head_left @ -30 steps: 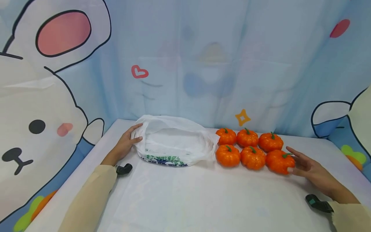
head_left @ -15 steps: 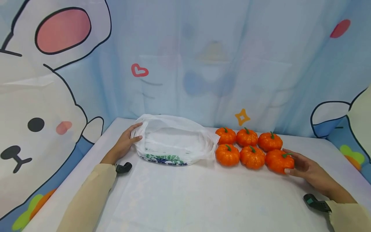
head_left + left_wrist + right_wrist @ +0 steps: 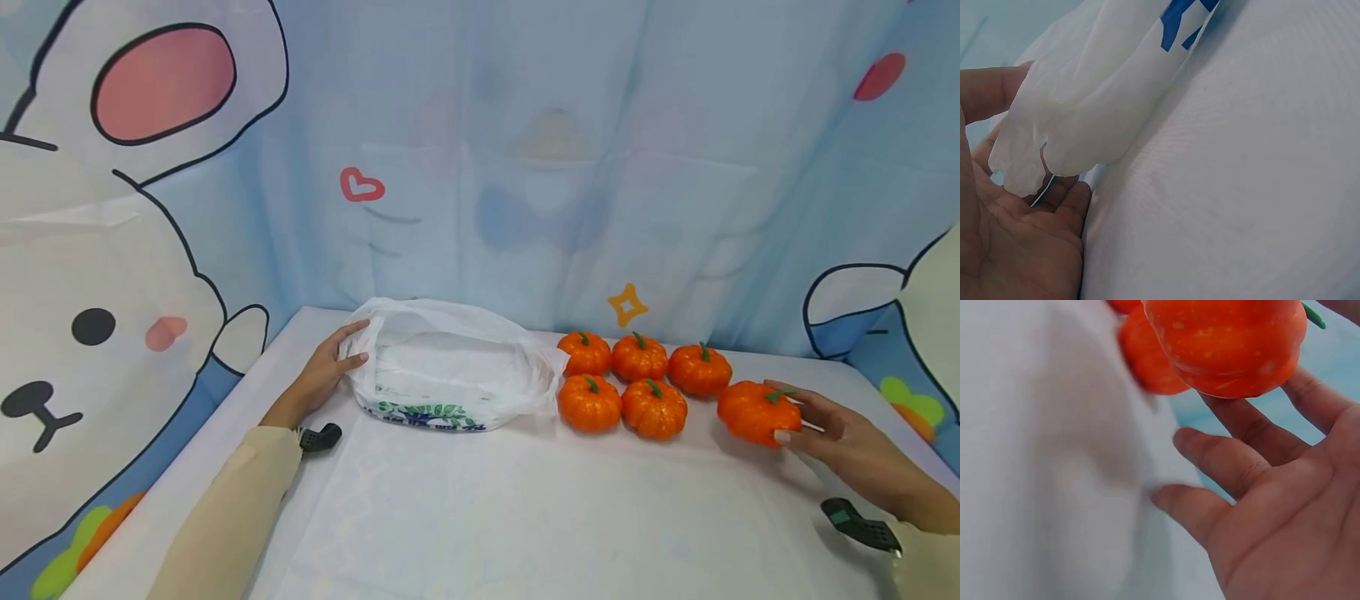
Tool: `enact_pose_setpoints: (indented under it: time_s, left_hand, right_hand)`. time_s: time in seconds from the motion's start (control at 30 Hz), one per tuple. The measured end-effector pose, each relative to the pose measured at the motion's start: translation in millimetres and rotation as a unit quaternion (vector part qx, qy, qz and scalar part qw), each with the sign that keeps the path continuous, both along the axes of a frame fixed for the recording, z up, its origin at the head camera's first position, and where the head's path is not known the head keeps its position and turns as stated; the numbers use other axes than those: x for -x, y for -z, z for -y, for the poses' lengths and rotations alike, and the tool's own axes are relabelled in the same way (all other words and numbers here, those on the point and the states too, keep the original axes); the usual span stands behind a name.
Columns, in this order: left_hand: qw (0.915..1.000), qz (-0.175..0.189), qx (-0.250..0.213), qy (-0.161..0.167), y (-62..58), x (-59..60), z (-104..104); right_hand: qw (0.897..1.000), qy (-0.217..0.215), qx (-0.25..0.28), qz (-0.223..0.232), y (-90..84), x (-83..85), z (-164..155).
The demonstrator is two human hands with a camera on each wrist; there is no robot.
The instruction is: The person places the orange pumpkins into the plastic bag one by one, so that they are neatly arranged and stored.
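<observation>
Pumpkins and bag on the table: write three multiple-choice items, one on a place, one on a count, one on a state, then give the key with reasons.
1. Where does the white plastic bag lie relative to the group of pumpkins?
A. To their left
B. To their right
C. On top of them

2. How many orange pumpkins are in view in all?
A. Four
B. Six
C. Eight

3. What is the state of the pumpkin at the right hand?
A. Inside the bag
B. Held apart from the group
C. Stacked on another pumpkin

Key:
1. A: in the head view the bag sits left of the pumpkins, with the left hand gripping its rim.
2. B: five sit grouped, three behind and two in front, plus the held pumpkin.
3. B: the right hand's thumb and fingers grip it, and a gap separates it from the other five.
</observation>
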State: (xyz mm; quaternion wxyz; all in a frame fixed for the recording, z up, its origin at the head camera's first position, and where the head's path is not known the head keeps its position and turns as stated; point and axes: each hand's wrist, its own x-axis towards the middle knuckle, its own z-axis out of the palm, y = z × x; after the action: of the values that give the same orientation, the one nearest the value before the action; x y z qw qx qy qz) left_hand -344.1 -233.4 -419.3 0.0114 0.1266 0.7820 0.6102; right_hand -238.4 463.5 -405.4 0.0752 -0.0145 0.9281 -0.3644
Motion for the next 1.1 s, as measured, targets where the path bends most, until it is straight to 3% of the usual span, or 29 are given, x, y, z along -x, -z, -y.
enact_pose_setpoints:
  time_s: [0.33, 0.73, 0.87, 1.1]
  left_hand:
    - [1.0000, 0.000, 0.000, -0.001, -1.3, -4.3, 8.3]
    - [0.9999, -0.003, -0.008, 0.012, 3.7, -3.6, -0.4]
    - [1.0000, 0.002, 0.000, -0.006, 4.1, -4.2, -0.8]
    - [1.0000, 0.004, -0.001, -0.002, 1.1, -1.2, -0.5]
  right_hand:
    - [0.999, -0.016, 0.007, -0.047, -24.2, -2.1, 32.3]
    - [0.982, -0.087, 0.103, -0.135, -56.3, -19.9, 86.2]
    - [0.980, -0.090, 0.126, -0.128, -69.5, -22.5, 117.4]
    - [0.970, -0.091, 0.199, -0.108, -85.3, -26.2, 195.6]
